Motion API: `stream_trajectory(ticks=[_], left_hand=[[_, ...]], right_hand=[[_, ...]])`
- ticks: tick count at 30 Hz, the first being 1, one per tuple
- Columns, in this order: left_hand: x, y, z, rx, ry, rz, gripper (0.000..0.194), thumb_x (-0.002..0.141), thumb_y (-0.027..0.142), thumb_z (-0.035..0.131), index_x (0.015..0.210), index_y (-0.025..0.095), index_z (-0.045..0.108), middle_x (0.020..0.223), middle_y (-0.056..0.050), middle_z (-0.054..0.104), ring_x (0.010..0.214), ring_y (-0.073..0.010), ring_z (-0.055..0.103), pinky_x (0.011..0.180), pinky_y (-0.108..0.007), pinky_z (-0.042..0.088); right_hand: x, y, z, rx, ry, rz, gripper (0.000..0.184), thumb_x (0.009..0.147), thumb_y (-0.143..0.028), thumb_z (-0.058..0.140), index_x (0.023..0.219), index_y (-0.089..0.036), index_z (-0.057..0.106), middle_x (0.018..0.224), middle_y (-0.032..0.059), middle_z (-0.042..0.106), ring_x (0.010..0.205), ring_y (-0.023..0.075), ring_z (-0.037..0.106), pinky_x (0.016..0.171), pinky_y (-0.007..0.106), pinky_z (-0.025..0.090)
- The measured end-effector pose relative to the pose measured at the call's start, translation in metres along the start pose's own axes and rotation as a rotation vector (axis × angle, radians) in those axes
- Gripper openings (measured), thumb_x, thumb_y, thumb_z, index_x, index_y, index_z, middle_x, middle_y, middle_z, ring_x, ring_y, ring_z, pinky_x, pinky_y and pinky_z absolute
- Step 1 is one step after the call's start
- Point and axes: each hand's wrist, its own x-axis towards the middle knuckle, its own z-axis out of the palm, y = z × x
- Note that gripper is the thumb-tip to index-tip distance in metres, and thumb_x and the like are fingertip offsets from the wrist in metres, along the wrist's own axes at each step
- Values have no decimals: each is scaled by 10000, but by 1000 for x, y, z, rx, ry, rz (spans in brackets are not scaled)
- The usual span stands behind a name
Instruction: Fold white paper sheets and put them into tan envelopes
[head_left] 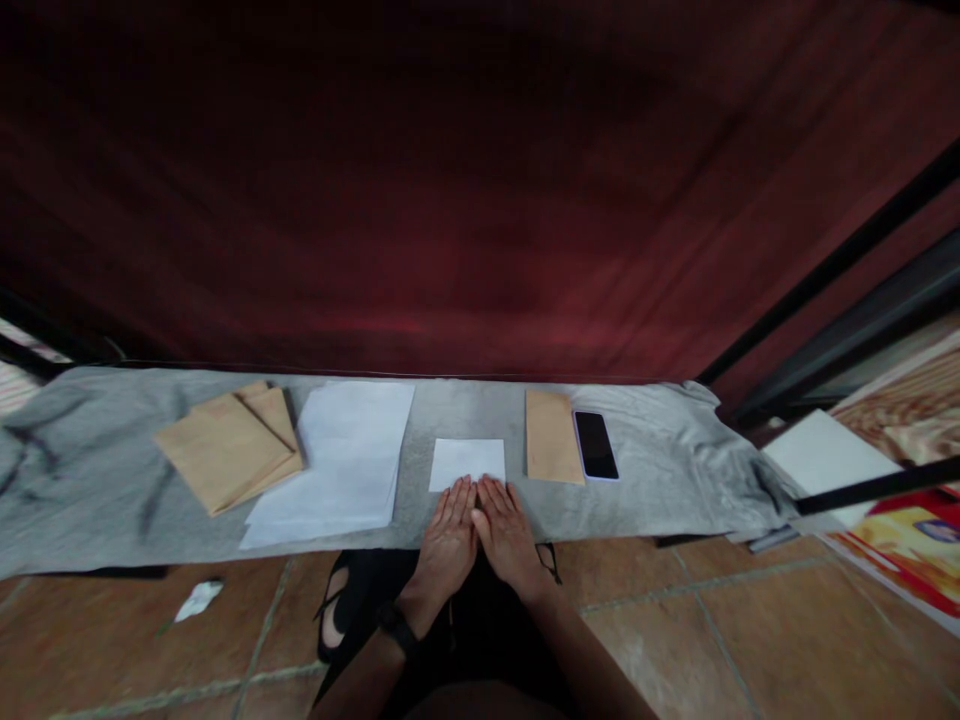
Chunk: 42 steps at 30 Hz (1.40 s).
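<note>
A small white folded sheet of paper lies on the grey cloth in front of me. Both my hands rest on its near edge, palms down and side by side. My left hand, with a dark band on the wrist, has its fingers stretched out over the left part. My right hand lies flat on the right part, its thumb touching or close beside the left hand. Under the fingers the paper's near edge is hidden. Neither hand grips anything.
Left of the folded sheet lies a stack of white paper, partly under several brown envelopes. On the right are another brown envelope and a phone. Grey cloth covers the narrow surface. Behind it hangs a dark red curtain.
</note>
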Motion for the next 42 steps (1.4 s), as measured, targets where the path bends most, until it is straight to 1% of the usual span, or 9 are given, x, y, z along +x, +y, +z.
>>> stream_trajectory(ticks=[7, 12, 17, 21, 25, 29, 33, 37, 42], left_hand=[[-5, -13, -9, 19, 24, -99, 597, 995, 319, 400, 1538, 74, 352, 1554, -197, 427, 1478, -292, 358, 1188, -505, 375], [-5, -18, -11, 34, 49, -158, 569, 1003, 330, 374, 1510, 73, 404, 1533, -199, 462, 1455, -304, 401, 1192, -533, 354], [12, -14, -13, 24, 5, -85, 549, 998, 284, 356, 1505, 81, 415, 1536, -173, 472, 1473, -269, 376, 1206, -485, 350], [33, -12, -6, 21, -41, 0, 557, 981, 223, 328, 1512, 71, 396, 1537, -175, 474, 1470, -251, 384, 1217, -476, 326], [47, -17, 3, 30, -89, -8, 571, 971, 215, 319, 1521, 73, 383, 1534, -180, 477, 1474, -250, 377, 1221, -484, 306], [53, -24, 5, 38, -87, -67, 574, 977, 248, 315, 1516, 66, 393, 1552, -178, 451, 1495, -254, 336, 1228, -476, 289], [53, -33, 3, 49, -54, -155, 579, 988, 316, 326, 1484, 38, 435, 1538, -201, 462, 1485, -278, 354, 1222, -480, 294], [51, -42, 3, 47, 1, -230, 585, 981, 331, 339, 1474, 32, 439, 1540, -214, 452, 1466, -303, 387, 1187, -503, 347], [48, -46, 2, -33, 65, -347, 555, 956, 284, 378, 1449, 43, 465, 1518, -222, 482, 1415, -322, 458, 1135, -513, 413]], right_hand=[[-8, 14, -4, -54, 37, 37, 503, 1060, -317, 384, 1514, -106, 429, 1523, 144, 491, 1443, 243, 424, 1182, 463, 384], [-9, 18, -2, -58, 38, 51, 515, 1067, -317, 348, 1520, -81, 409, 1541, 149, 467, 1458, 249, 398, 1182, 468, 381], [9, 16, 0, -21, 40, 30, 504, 1069, -313, 314, 1519, -113, 422, 1549, 125, 463, 1474, 229, 370, 1195, 469, 357], [32, 15, 2, -11, 22, 29, 477, 1068, -288, 303, 1488, -140, 475, 1531, 107, 492, 1464, 218, 386, 1209, 482, 323], [47, 18, 8, -25, -19, 51, 461, 1071, -294, 307, 1451, -153, 525, 1509, 103, 520, 1457, 217, 396, 1209, 481, 308], [52, 25, 15, -44, -20, 90, 478, 1070, -328, 306, 1461, -150, 517, 1524, 104, 501, 1463, 237, 387, 1200, 476, 313], [55, 30, 20, -67, 7, 154, 503, 1067, -345, 332, 1481, -105, 485, 1524, 134, 494, 1458, 264, 392, 1191, 460, 319], [57, 34, 25, -78, 63, 206, 520, 1067, -356, 332, 1480, -77, 480, 1513, 156, 502, 1441, 277, 417, 1180, 464, 337], [56, 35, 30, -95, 96, 203, 515, 1061, -346, 346, 1501, -102, 455, 1537, 145, 473, 1434, 278, 424, 1180, 478, 334]])
